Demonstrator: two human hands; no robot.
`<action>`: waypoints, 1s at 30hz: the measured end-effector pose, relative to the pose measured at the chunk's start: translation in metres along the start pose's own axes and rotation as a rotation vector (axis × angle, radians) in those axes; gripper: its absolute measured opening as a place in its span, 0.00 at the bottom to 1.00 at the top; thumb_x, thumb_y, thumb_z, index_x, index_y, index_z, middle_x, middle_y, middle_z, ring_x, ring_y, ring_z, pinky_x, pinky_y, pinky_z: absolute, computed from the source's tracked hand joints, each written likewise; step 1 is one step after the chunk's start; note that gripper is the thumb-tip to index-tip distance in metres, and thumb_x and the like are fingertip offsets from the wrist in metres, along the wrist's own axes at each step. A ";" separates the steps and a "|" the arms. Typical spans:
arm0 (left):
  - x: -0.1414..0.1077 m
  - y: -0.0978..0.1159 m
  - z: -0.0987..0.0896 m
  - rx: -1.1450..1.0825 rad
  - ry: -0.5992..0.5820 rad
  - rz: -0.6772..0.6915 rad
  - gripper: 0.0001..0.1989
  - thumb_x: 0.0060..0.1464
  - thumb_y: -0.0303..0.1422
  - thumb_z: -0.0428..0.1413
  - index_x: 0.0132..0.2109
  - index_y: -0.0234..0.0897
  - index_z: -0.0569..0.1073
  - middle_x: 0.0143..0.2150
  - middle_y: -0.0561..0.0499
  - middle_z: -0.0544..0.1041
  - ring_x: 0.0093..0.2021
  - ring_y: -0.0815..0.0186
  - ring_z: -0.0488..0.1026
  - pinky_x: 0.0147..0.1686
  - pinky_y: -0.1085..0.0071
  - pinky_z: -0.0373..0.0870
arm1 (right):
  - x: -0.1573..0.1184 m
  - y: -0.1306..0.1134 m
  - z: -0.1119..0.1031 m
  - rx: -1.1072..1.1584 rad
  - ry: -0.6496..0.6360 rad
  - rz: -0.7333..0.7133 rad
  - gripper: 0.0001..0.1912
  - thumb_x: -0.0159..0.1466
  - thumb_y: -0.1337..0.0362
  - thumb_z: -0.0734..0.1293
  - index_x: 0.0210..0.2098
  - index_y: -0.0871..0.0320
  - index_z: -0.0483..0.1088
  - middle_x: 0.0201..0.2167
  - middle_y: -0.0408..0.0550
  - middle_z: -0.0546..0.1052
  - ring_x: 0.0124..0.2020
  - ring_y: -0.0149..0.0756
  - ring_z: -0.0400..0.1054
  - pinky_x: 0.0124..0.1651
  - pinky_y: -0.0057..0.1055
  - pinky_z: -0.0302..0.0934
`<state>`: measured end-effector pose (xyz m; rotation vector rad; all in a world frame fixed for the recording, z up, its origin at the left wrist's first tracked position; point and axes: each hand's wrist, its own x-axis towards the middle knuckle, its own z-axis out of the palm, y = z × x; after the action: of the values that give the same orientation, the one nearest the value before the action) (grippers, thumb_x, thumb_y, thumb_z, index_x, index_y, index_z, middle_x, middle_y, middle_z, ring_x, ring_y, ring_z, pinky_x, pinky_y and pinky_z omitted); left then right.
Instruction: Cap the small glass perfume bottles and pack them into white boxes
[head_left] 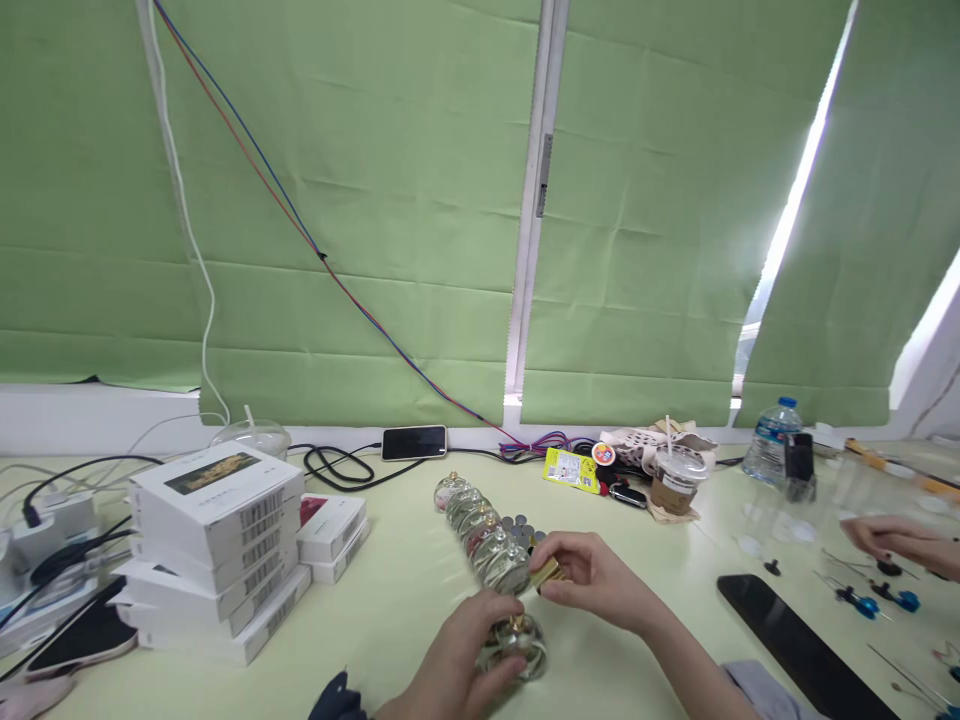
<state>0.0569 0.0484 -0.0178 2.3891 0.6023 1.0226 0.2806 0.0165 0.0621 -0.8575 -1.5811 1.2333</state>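
Observation:
My left hand (469,655) is wrapped around a round clear glass bottle (532,645) with a gold-coloured neck, low in the head view. Just above and to the right, my right hand (589,580) pinches a small gold cap (547,574) between thumb and fingers. Beyond my hands, a slanting row of similar glass bottles (480,530) runs away over the pale table. Several small grey discs (523,530) lie beside the row, on its right.
White boxes (217,540) are stacked at the left. A phone (414,442) lies near the wall. At the right are an iced drink cup (677,480), a water bottle (772,440), a long black object (802,640) and another person's hand (904,543) among small blue-and-black parts.

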 end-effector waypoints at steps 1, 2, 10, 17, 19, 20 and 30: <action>0.000 0.000 0.000 0.000 0.000 0.007 0.18 0.54 0.32 0.58 0.52 0.46 0.66 0.48 0.49 0.76 0.47 0.61 0.73 0.48 0.68 0.71 | 0.000 0.000 0.001 0.015 0.000 0.004 0.13 0.52 0.61 0.74 0.35 0.59 0.72 0.34 0.47 0.74 0.35 0.33 0.67 0.40 0.31 0.60; 0.001 0.000 0.000 -0.001 0.000 0.015 0.18 0.54 0.32 0.58 0.52 0.46 0.66 0.48 0.49 0.76 0.47 0.61 0.73 0.48 0.69 0.71 | 0.000 0.000 0.003 0.018 -0.001 0.011 0.13 0.52 0.62 0.74 0.35 0.59 0.71 0.34 0.47 0.74 0.35 0.33 0.67 0.39 0.30 0.60; 0.003 0.001 0.000 -0.015 0.000 0.028 0.17 0.54 0.32 0.58 0.51 0.43 0.67 0.45 0.47 0.76 0.44 0.60 0.74 0.46 0.67 0.72 | 0.001 -0.009 0.011 -0.365 0.049 0.053 0.09 0.62 0.65 0.63 0.31 0.60 0.75 0.27 0.43 0.72 0.29 0.30 0.63 0.32 0.26 0.55; 0.007 0.007 -0.003 -0.035 0.009 0.058 0.17 0.54 0.30 0.58 0.51 0.44 0.67 0.45 0.48 0.76 0.44 0.62 0.75 0.45 0.69 0.72 | 0.000 0.006 0.016 -0.341 -0.015 0.114 0.15 0.49 0.59 0.75 0.34 0.59 0.76 0.21 0.36 0.65 0.23 0.25 0.57 0.28 0.24 0.51; 0.008 0.009 -0.004 -0.050 -0.001 0.049 0.17 0.54 0.29 0.58 0.51 0.44 0.67 0.46 0.49 0.76 0.45 0.62 0.74 0.46 0.69 0.71 | 0.001 0.011 0.019 -0.350 -0.001 0.097 0.12 0.50 0.60 0.75 0.33 0.59 0.76 0.22 0.37 0.66 0.24 0.26 0.58 0.29 0.24 0.52; 0.008 0.009 -0.003 -0.056 -0.010 0.043 0.17 0.54 0.29 0.58 0.51 0.44 0.67 0.46 0.49 0.76 0.45 0.62 0.74 0.46 0.69 0.71 | 0.001 0.013 0.020 -0.353 0.008 0.089 0.11 0.51 0.61 0.74 0.32 0.59 0.76 0.22 0.37 0.66 0.24 0.26 0.59 0.29 0.24 0.53; 0.003 0.008 -0.001 -0.039 0.006 -0.043 0.16 0.53 0.30 0.58 0.49 0.43 0.66 0.43 0.50 0.76 0.42 0.63 0.74 0.43 0.68 0.71 | 0.001 0.010 0.023 -0.362 0.012 0.094 0.09 0.52 0.63 0.73 0.32 0.59 0.76 0.22 0.37 0.68 0.24 0.26 0.60 0.29 0.23 0.54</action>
<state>0.0589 0.0442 -0.0111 2.3304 0.6272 1.0142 0.2585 0.0131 0.0509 -1.1764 -1.8025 1.0169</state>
